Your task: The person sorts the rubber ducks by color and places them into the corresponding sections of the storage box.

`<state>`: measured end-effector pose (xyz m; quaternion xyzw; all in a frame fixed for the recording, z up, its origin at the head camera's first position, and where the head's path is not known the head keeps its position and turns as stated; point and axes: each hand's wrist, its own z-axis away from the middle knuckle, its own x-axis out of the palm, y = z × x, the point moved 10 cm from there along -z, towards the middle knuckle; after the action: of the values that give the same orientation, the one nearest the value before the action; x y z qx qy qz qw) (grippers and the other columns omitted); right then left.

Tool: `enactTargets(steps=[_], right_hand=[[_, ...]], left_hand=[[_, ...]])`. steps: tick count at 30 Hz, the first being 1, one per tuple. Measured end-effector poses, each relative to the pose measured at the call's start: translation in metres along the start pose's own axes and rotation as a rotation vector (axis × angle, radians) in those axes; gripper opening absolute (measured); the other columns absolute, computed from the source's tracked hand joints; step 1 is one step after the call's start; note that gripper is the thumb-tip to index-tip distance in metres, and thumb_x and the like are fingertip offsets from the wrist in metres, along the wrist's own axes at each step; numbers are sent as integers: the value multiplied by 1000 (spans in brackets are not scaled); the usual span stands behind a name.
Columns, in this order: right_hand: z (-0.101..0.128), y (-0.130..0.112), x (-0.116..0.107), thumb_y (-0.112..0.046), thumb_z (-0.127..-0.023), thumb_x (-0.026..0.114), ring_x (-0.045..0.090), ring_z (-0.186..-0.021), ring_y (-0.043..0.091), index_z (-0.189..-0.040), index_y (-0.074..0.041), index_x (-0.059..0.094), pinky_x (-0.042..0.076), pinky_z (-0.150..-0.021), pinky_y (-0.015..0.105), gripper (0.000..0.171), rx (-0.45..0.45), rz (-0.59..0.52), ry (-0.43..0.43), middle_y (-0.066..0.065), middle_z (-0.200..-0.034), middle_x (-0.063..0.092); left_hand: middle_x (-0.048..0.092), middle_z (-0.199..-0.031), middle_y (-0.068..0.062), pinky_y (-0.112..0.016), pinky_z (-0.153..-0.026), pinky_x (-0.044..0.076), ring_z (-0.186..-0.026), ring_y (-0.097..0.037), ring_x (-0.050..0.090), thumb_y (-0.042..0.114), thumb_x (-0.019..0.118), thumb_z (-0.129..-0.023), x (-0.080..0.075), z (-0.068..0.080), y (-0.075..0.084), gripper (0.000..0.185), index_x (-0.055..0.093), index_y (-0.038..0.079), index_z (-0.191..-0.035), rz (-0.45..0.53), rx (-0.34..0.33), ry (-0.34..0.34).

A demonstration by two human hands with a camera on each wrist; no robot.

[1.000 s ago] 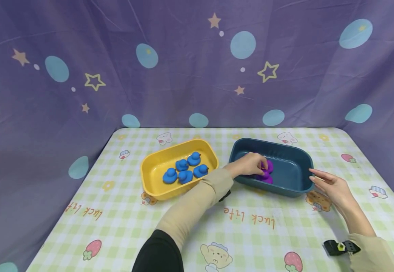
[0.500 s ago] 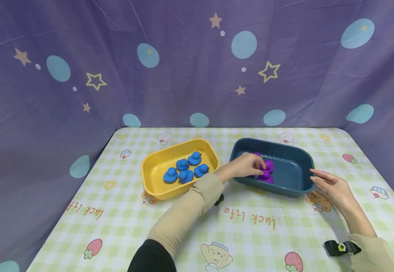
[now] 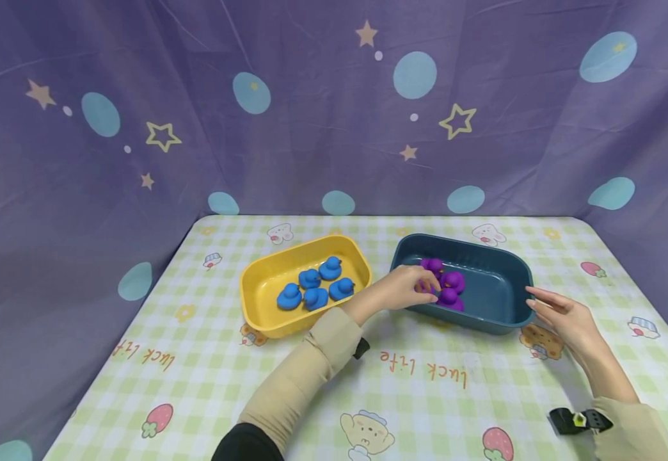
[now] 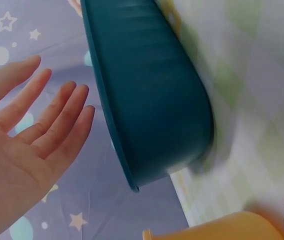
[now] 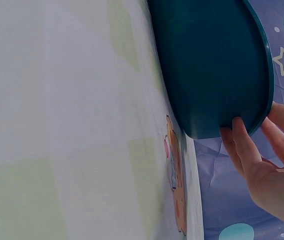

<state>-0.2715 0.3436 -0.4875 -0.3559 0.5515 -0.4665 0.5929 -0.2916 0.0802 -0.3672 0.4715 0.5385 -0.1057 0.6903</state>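
Note:
My left hand hovers at the left end of a dark teal basin, its fingers loosely bent above a partly covered purple toy duck. In the left wrist view the fingers are spread, and nothing lies in the palm. More purple ducks sit close together in the basin's left half. At the opposite end, my right hand touches the basin with fairly straight fingertips; the right wrist view puts some of these fingers against the outer wall just below the rim.
A yellow basin stands to the left, with several blue toy ducks in it. My left forearm passes by its front right corner. The table wears a checked, printed cloth. A purple patterned curtain hangs behind.
My left hand has drawn back leftward from the middle purple ducks toward the teal basin's left end, uncovering more of them. My right hand stays in place.

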Motion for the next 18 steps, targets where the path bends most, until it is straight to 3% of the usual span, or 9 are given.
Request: enactTargets(steps=[8,12,18], right_hand=[[8,-10,3,-50,-83,59,47,-90,-21,-136,-19,45,47,-76,9,63,35,25,2,-8,-130,41],[13,-19,5,-47,-85,58,46,-89,-21,-137,-16,43,47,-76,10,63,43,46,4,-3,-132,41],[12,-15,5,-49,-83,59,47,-91,-20,-136,-21,45,47,-76,10,61,58,31,-1,-8,-131,41]], left_hand=[[63,-97,-6,-14,-76,45,-84,-11,59,19,62,-87,-6,20,-1,21,66,5,-103,31,-2,30],[62,-97,-8,-16,-77,45,-86,-15,60,18,63,-86,-11,30,-4,22,65,4,-104,58,-21,43],[61,-98,-9,-21,-79,46,-91,-19,58,20,62,-87,-18,47,-10,23,64,5,-106,88,-45,70]])
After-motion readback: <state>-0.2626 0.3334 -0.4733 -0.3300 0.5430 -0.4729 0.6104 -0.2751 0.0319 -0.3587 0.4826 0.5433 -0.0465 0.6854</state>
